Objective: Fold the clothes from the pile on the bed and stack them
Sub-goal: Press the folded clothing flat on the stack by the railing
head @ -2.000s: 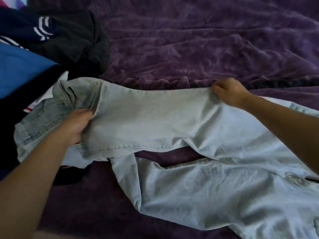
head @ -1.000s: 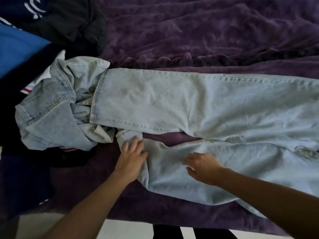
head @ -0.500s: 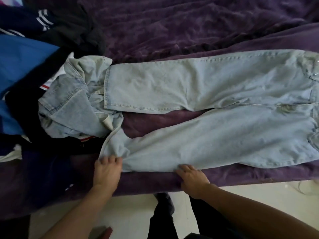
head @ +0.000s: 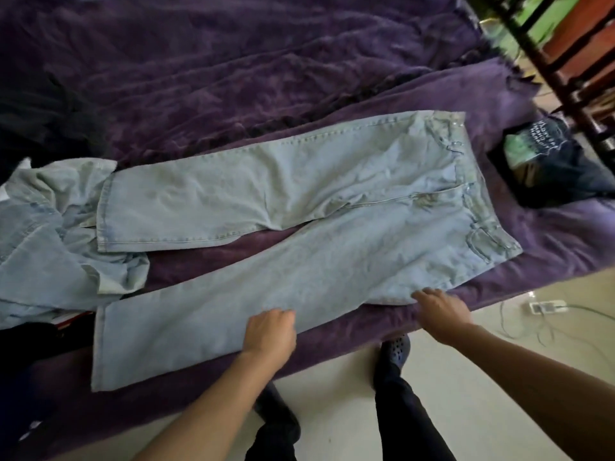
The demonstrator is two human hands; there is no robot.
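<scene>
Left of the jeans [head: 299, 211], a crumpled denim garment [head: 50, 227] touches their far hem. The jeans lie flat on the purple bed [head: 233, 61], waistband rightward. The left hand [head: 269, 331] grips the near leg's edge. The right hand [head: 439, 311] touches the hip edge; its grip is unclear. The denim looks heavy and limp, and is likely best held by its seams. Right of the jeans, a dark top's [head: 549, 161] print is unreadable.
</scene>
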